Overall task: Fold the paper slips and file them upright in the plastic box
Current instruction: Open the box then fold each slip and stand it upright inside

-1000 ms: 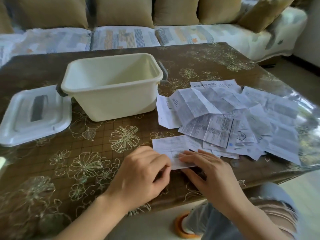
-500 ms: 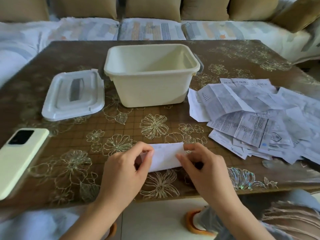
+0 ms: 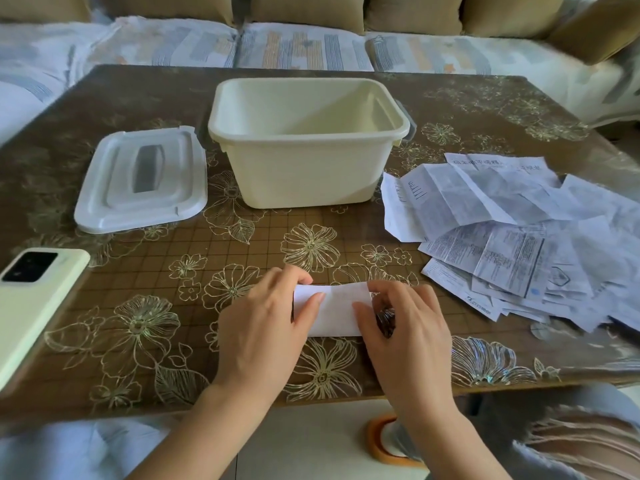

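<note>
A folded white paper slip lies near the table's front edge, held between both hands. My left hand pinches its left end with thumb on top and fingers curled behind. My right hand pinches the right end the same way. A loose pile of unfolded printed slips spreads over the right side of the table. The cream plastic box stands open and empty at the table's middle back.
The box's white lid lies flat to the left of the box. A pale green phone lies face down at the left edge. The brown flowered table has a sofa behind it. My knees show under the front edge.
The slip went from lying beside the pile to being held folded between both hands in front of me. The view swung left, which brought the phone into sight.
</note>
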Tool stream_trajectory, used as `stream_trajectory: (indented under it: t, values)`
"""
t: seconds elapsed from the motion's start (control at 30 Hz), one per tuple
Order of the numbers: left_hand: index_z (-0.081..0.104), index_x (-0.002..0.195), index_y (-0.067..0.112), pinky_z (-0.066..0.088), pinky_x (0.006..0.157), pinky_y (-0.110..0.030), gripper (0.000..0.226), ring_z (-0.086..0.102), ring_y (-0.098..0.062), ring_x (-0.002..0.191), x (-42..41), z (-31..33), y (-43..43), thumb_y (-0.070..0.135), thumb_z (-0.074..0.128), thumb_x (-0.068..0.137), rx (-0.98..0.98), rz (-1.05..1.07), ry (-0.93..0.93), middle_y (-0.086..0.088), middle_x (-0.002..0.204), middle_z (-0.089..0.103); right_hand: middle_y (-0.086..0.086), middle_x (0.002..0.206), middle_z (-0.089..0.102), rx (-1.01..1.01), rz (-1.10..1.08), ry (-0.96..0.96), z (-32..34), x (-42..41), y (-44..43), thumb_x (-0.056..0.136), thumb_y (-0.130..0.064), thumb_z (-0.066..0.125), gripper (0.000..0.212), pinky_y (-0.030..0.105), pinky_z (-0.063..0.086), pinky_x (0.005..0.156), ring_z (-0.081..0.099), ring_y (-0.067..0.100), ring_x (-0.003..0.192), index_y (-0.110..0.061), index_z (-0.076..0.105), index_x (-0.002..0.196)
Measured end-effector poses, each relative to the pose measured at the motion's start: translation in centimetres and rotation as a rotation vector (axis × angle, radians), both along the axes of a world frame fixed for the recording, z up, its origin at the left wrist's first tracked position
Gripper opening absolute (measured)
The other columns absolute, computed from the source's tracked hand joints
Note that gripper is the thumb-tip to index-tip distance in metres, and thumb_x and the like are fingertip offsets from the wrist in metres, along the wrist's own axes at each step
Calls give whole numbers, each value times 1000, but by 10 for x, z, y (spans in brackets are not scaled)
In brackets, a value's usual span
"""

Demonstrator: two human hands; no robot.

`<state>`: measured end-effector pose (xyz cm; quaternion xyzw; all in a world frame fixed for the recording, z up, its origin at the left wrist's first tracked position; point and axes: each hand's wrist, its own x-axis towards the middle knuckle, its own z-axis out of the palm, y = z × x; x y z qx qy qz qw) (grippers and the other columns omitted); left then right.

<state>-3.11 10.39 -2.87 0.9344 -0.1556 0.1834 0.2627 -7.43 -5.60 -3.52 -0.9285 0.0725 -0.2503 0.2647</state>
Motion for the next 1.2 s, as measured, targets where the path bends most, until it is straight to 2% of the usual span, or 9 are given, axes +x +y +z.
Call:
stream_trajectory:
  t: [0.27,0.37,0.47,0.53,0.63,0.73,0.9,1.1,1.2]
  values:
    - [65,88,18,20,41,-17,24,49,-19,41,2,1,-8,40,71,82,206,87,-61,2,75,59,-11,75,55,-51,-16,20,-3,3,0,82,-24,72,18,21,33,62,45,14,80,-22,64,99]
    - [65,91,17,33,45,-23,27,57,-20,58,2,0,-8,38,75,78,229,110,-91,0,83,60,-11,84,56,-36,-7,20,-4,3,0,83,-23,72,26,19,29,65,47,14,84,-22,61,107]
    - [64,98,16,46,72,-34,26,56,-23,88,4,0,-9,29,73,79,235,36,-127,-3,99,60,-7,102,56,-34,-7,22,-3,3,0,83,-23,71,38,19,34,68,51,15,92,-22,55,117]
    - [65,91,16,42,78,-33,12,53,-22,90,6,0,-10,21,72,82,248,-45,-170,-1,96,60,-5,103,56,-68,-9,17,-3,4,1,83,-23,70,29,21,37,65,53,17,93,-22,60,110]
    - [66,81,16,42,74,-34,7,55,-21,84,8,-3,-7,15,72,83,225,-141,-187,2,86,62,-8,94,59,-135,4,1,-5,4,0,85,-24,70,6,21,37,60,51,17,87,-23,69,90]
    - [68,87,19,42,76,-34,11,56,-18,87,7,-5,3,28,71,82,162,-179,-116,7,93,64,-8,92,59,-149,12,-10,-7,3,-2,87,-26,70,4,21,37,60,49,17,85,-23,71,88]
    - [74,105,27,41,91,-30,34,53,-11,104,4,-8,21,49,59,84,73,-210,13,17,110,64,-7,98,57,-163,81,43,-5,2,0,83,-53,59,33,27,46,64,47,16,92,-24,69,97]
    - [68,120,36,32,100,-29,45,44,-5,118,6,-8,34,55,48,85,70,-279,153,25,126,55,-5,105,58,-181,268,69,-3,2,-22,84,-15,71,21,26,40,80,47,17,93,-21,69,104]
    - [64,125,37,31,102,-31,48,41,-7,121,10,-6,37,57,44,86,138,-339,170,22,128,51,-7,108,58,-215,350,64,6,3,-23,87,-27,67,18,26,40,81,48,16,96,-25,69,105]
